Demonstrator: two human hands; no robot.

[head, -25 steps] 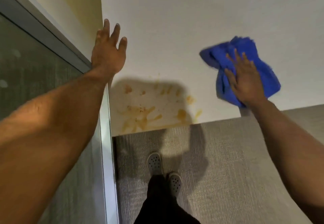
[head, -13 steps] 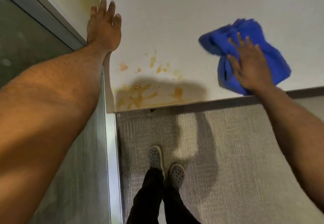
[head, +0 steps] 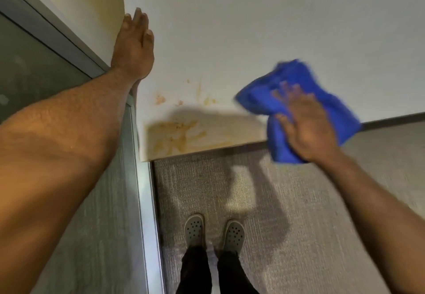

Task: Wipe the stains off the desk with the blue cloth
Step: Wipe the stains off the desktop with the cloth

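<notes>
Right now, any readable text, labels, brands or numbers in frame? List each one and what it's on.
None: no text, label, brand or number shows anywhere.
blue cloth: plain, motion-blurred, no tag seen.
desk: bare white top, only orange stains.
shoes: perforated grey, no logo readable.

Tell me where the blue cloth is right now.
The blue cloth lies under the right hand at the desk's near edge, partly overhanging it, right of the orange stains.

Orange-brown smeared stains (head: 177, 132) lie at the white counter (head: 253, 29) corner (near-left), crumpled blue cloth (head: 299, 109) to their right.
</notes>
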